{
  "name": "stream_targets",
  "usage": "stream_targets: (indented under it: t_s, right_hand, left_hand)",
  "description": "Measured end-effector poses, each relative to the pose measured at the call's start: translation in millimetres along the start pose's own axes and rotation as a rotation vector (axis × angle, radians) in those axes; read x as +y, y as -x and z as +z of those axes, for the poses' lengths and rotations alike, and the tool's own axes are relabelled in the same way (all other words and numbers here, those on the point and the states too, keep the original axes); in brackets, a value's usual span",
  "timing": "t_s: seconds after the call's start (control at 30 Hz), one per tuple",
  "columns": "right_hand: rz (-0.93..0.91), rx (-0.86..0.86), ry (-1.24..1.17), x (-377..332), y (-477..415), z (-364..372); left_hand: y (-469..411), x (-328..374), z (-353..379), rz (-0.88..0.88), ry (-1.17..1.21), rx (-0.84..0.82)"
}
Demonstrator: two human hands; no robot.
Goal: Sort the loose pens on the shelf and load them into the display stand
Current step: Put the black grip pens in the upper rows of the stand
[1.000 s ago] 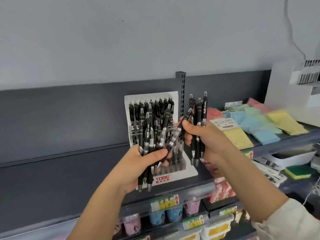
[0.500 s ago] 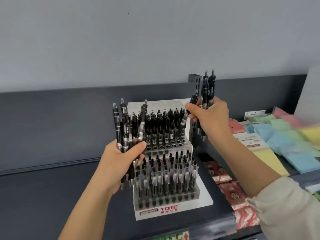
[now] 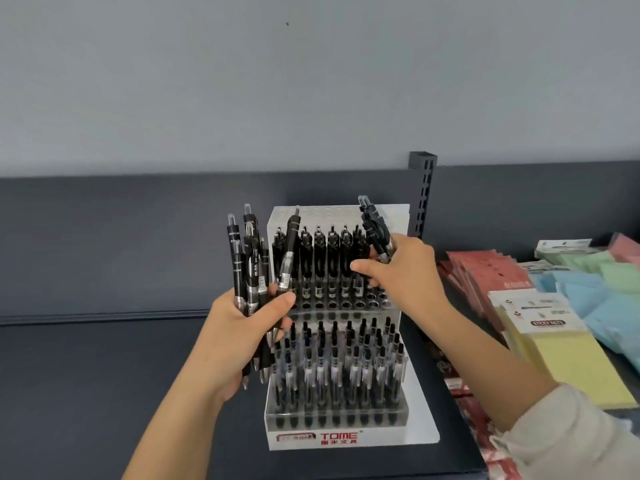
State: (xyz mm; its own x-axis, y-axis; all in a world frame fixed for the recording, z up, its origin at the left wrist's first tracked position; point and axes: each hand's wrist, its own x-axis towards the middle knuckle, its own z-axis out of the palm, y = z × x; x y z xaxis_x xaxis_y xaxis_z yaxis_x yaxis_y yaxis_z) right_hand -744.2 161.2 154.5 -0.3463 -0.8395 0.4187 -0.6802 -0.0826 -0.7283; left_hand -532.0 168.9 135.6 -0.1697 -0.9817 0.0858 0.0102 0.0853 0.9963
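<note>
Two bunches of black pens are held: left hand curls round the big bunch just left of the stand, right hand clutches a smaller bunch at the stand's top tier, right end. Stand sits on the dark shelf, w/ sticky notes to its right.

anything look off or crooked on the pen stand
Nothing spilled or damaged. On the display stand, the upper tier's front holes are empty, and one pen gripped by the left hand leans away from its bundle.
</note>
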Motion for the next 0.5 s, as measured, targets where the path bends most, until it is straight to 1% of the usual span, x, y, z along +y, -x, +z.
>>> stream_targets:
  t_s: [0.17,0.23,0.3,0.37,0.43,0.5]
  right_hand:
    - [0.076,-0.045,-0.075,9.2,5.7,4.8]
    - [0.068,-0.029,-0.092,10.4,7.6,3.6]
    - [0.075,0.000,-0.189,8.9,9.1,-1.7]
    - [0.183,-0.010,-0.436,5.6,10.3,-10.7]
    - [0.373,-0.079,-0.772,2.0,11.5,-19.5]
    - [0.528,-0.144,-1.011,0.5,13.3,-26.4]
  left_hand:
    - [1.2,-0.5,1.8,-0.002,0.020,0.031]
    - [1.7,-0.1,4.7,0.002,0.040,0.031]
    - [2.3,1.6,7.2,0.009,0.039,0.025]
    - [3.1,4.1,10.9,0.021,0.045,0.005]
    - [4.6,7.4,16.3,0.036,0.056,-0.031]
    - [7.4,10.1,24.1,0.048,0.050,-0.069]
